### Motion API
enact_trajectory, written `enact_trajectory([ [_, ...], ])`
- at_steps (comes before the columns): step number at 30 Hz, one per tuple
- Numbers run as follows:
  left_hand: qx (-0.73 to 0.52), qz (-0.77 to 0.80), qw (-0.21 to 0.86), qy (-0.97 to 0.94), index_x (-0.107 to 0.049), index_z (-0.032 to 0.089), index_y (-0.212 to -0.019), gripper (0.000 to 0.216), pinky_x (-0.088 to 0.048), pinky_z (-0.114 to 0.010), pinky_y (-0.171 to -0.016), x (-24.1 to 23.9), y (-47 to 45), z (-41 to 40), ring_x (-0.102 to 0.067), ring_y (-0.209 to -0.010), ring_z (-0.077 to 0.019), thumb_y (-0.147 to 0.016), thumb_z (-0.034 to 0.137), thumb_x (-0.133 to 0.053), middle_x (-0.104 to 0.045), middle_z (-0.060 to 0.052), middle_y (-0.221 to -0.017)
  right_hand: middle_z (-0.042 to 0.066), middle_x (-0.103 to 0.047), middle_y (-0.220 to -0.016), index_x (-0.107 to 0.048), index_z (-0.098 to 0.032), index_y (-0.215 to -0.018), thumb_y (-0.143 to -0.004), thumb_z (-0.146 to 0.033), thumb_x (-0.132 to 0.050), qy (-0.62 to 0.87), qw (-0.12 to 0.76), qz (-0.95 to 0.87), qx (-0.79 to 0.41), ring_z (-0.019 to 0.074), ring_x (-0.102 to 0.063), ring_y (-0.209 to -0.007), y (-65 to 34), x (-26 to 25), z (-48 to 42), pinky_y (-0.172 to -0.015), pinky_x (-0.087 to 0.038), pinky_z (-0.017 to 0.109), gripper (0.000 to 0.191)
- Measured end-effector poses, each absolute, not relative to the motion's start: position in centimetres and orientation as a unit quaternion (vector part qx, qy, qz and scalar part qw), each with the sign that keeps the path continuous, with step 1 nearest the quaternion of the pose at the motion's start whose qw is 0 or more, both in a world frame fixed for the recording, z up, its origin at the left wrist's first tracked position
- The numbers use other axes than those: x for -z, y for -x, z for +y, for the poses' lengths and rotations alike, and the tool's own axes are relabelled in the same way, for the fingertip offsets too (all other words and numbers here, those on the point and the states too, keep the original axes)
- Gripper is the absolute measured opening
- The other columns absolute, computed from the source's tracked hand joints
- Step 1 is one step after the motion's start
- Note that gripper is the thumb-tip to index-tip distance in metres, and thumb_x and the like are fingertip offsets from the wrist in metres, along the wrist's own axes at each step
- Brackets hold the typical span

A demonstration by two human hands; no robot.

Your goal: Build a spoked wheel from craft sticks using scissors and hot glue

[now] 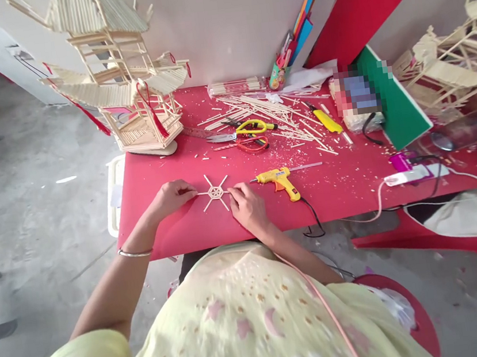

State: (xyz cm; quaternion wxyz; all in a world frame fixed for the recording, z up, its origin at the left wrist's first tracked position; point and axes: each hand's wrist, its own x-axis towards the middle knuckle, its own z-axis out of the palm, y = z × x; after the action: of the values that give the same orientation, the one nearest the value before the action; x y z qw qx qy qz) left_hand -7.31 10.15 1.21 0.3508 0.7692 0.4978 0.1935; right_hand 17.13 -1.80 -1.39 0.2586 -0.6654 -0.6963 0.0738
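Nearest, the person's pale yellow shirt (237, 306) fills the space before the red table (175, 232), and both hands work just in from its near edge. The left hand (175, 196), below a wrist with a bangle (135, 253), has thumb and forefinger pressed together on the tip of one arm of a stick star (215, 192); the right hand (247, 205) pinches the tip of the opposite arm, its other fingers curled in. The stick star lies between the two hands, low over the table or on it, a small braced hexagon with six thin arms reaching out. Handling it well looks to be a matter of light, even pressure: the arms seem slender and the joints tiny, so pulling or twisting from the tips could spring one loose. It would pay to hold both hands level, so that the hexagon stays flat and the two pinched arms run in one straight line. The glue gun (280, 182) lies just beside the right hand, nozzle towards it; whether it is hot cannot be told, so that hand is best held clear of the tip. Farther in lie yellow-handled scissors (253, 125), a yellow cutter (326, 119) and a scatter of loose sticks (265, 108), whose crumbs would best be kept from under the star. At the back stand a stick-built pagoda (124, 94), to the left, and a pen cup (280, 75) near the wall (219, 24).
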Motion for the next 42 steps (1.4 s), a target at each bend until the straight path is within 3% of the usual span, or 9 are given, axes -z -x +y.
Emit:
enact_trajectory([
  [4,-0.201,0.506,0.347,-0.764,-0.078,0.020,-0.087,0.031,-0.049,-0.029,-0.068,-1.3,6.9,10.7,-0.065,-0.073,-0.0180,-0.082,0.050,-0.071,-0.075,-0.005,-0.084,0.007,-0.068,-0.122,-0.069,-0.024,-0.128,-0.103,-0.023,-0.050,0.667,0.262,-0.693,-0.076,0.0162,-0.067,-0.099,-17.8,-0.2,-2.4,-0.078,-0.047,0.025,0.031],
  [10,-0.217,0.527,0.311,-0.760,-0.079,0.019,-0.086,0.025,-0.046,-0.028,-0.067,-2.2,4.8,13.2,-0.060,-0.069,-0.0162,-0.081,0.042,-0.068,-0.074,-0.005,-0.084,0.002,-0.075,-0.107,-0.074,-0.028,-0.115,-0.105,-0.033,-0.051,0.671,0.229,-0.698,-0.098,0.0152,-0.069,-0.093,-19.8,-4.2,-1.6,-0.077,-0.045,0.025,0.026],
  [17,-0.254,0.511,0.251,-0.782,-0.079,0.017,-0.088,0.022,-0.043,-0.028,-0.069,-2.4,2.4,16.0,-0.054,-0.068,-0.0135,-0.083,0.032,-0.063,-0.071,-0.005,-0.089,0.002,-0.076,-0.105,-0.075,-0.028,-0.113,-0.105,-0.033,-0.051,0.669,0.213,-0.705,-0.098,0.0155,-0.069,-0.093,-21.2,-6.6,-0.2,-0.079,-0.044,0.026,0.026],
  [29,-0.268,0.526,0.287,-0.754,-0.078,0.018,-0.088,0.023,-0.047,-0.029,-0.073,-0.9,3.2,15.2,-0.059,-0.073,-0.0155,-0.085,0.035,-0.062,-0.073,-0.004,-0.090,0.000,-0.076,-0.099,-0.076,-0.030,-0.109,-0.104,-0.032,-0.055,0.675,0.163,-0.703,-0.152,0.0139,-0.069,-0.087,-20.2,-4.2,-1.7,-0.070,-0.042,0.025,0.022],
  [42,-0.281,0.508,0.279,-0.765,-0.077,0.019,-0.089,0.024,-0.045,-0.028,-0.069,-2.8,2.3,15.8,-0.058,-0.071,-0.0148,-0.087,0.037,-0.062,-0.073,-0.005,-0.091,0.001,-0.077,-0.106,-0.077,-0.029,-0.110,-0.101,-0.032,-0.059,0.664,0.167,-0.719,-0.121,0.0164,-0.071,-0.090,-24.5,-8.7,4.6,-0.077,-0.047,0.026,0.021],
])
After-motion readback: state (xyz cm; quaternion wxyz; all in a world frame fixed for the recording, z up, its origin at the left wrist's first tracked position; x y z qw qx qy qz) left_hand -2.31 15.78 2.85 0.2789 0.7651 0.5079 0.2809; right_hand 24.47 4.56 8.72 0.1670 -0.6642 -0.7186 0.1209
